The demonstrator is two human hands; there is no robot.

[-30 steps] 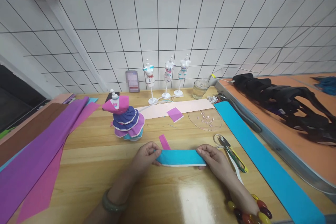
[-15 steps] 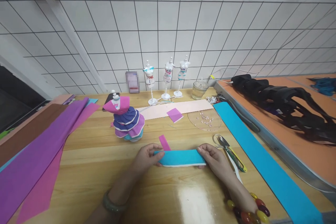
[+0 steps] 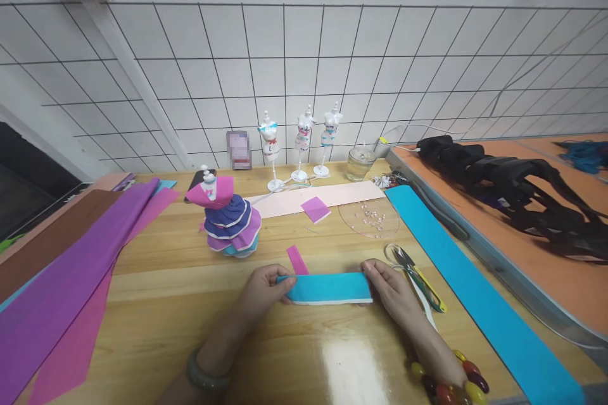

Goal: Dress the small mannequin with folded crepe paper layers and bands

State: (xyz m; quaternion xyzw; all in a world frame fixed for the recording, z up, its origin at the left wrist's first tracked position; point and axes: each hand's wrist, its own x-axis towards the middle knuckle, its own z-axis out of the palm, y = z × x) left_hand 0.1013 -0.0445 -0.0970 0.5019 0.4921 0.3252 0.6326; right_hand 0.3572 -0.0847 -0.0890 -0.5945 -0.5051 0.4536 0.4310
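A short blue crepe-paper strip (image 3: 330, 288) with a white lower edge is stretched level above the wooden table. My left hand (image 3: 267, 288) pinches its left end between thumb and fingers. At the strip's right end is my right hand (image 3: 389, 285), thumb at the top corner and the other fingers partly hidden behind the paper. Just beyond the strip lies a small pink paper piece (image 3: 297, 260). To the left, a mini dress form (image 3: 209, 185) wears a pink top and a tiered skirt (image 3: 232, 223) in navy, purple and blue with white edging.
Three bare white mini dress forms (image 3: 304, 133) stand at the back beside a glass (image 3: 360, 164). Scissors (image 3: 418, 278) lie right of my right hand. A long blue strip (image 3: 475, 291) runs down the right side; purple paper (image 3: 80, 259) covers the left. Small gems (image 3: 373, 216) sit on a round clear sheet.
My right thumb has slid from the strip's face to its top right corner, leaving more of that end visible. The left hand keeps its hold; the view has shifted slightly.
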